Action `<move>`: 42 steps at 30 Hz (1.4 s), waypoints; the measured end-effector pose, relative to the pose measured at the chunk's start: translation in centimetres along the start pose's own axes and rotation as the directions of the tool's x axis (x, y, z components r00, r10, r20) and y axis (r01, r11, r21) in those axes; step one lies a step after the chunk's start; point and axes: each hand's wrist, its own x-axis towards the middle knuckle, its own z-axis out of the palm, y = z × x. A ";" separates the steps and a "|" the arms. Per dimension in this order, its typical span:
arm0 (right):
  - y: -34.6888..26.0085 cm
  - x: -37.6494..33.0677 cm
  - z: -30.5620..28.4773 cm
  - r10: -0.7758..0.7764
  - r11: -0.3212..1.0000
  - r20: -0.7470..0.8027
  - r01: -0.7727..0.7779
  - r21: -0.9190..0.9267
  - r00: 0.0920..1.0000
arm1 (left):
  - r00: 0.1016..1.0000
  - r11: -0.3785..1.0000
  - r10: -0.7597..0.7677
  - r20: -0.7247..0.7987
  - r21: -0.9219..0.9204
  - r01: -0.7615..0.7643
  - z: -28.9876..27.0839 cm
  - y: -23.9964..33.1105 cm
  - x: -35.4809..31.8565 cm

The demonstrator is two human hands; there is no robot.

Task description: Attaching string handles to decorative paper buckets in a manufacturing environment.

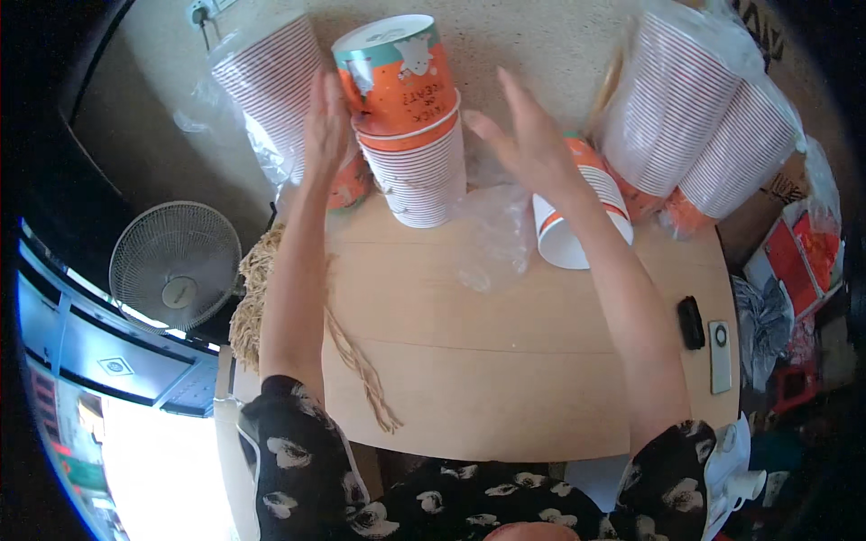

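Note:
A tall stack of orange and teal paper cups (410, 135) stands upside down on the wooden table (505, 361). My left hand (325, 126) is flat against the stack's left side, fingers pointing away from me. My right hand (528, 144) hovers spread just right of the stack, not touching it, above crumpled clear plastic wrap (492, 234). A shorter stack of cups (577, 212) lies on its side under my right wrist. More orange cups (347, 185) show below my left hand, partly hidden.
Plastic-wrapped sleeves of cups stand at the back left (271, 86) and back right (695, 117). A straw bundle (257, 288) hangs off the table's left edge. A black device (691, 322) and a white remote (720, 356) lie at right. A fan (176, 266) stands on the floor.

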 end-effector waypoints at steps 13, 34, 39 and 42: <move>4.6 4.6 10.0 -0.008 0.944 0.165 -0.047 0.328 0.986 | 0.978 0.600 -0.125 0.168 -0.772 0.210 1.9 2.3 -0.2; -1.4 15.1 4.3 0.269 0.192 0.388 -0.444 0.875 0.881 | 0.959 0.547 -0.123 0.257 -0.788 0.282 -3.7 0.6 8.9; -2.6 14.9 3.2 0.370 0.233 0.376 -0.477 0.848 0.849 | 0.970 0.754 -0.033 0.239 -0.632 0.182 -2.5 1.9 8.3; -2.1 15.3 3.0 0.268 0.259 0.360 -0.427 0.866 0.893 | 0.924 0.736 -0.011 0.381 -0.622 0.265 -3.5 4.4 8.7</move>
